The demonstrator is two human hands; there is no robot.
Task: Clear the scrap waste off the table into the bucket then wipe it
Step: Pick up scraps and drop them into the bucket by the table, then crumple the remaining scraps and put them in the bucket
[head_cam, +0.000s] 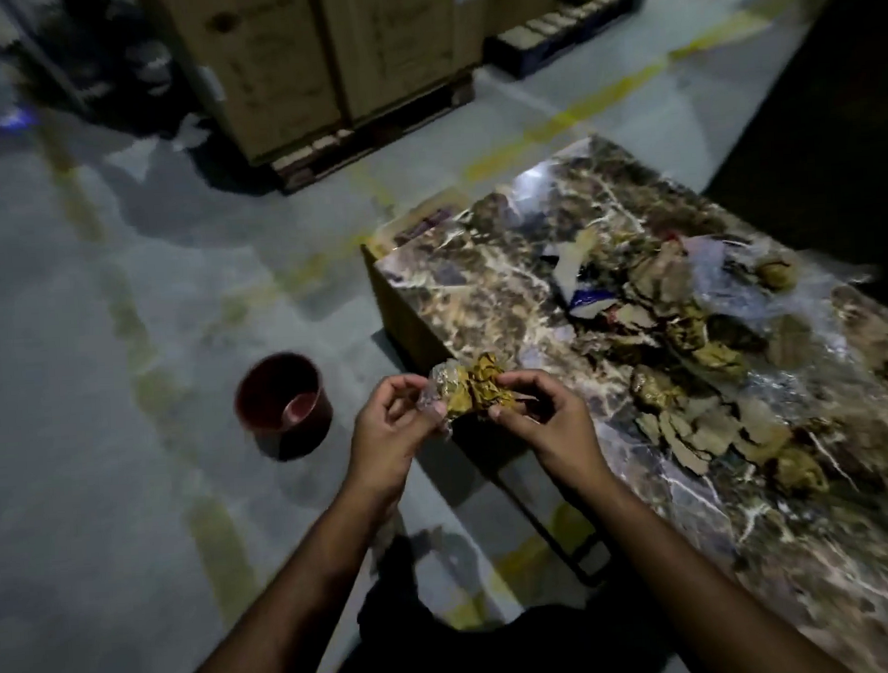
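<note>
A crumpled wad of brown paper and clear plastic scrap [473, 390] hangs in the air just off the near left corner of the marble-patterned table [459, 279]. My left hand [393, 431] grips its plastic side and my right hand [549, 418] grips its paper side. A heap of torn brown cardboard, paper balls and plastic film [689, 344] lies across the middle and right of the tabletop. The dark red bucket [283, 404] stands upright on the floor, left of my hands, and looks empty inside.
Large cardboard boxes [314, 60] stand on a pallet beyond the table. A blue-and-white wrapper [586, 298] lies at the heap's left edge. The grey floor [124, 353] has yellow lines. A black metal frame [560, 536] runs under the table's near edge.
</note>
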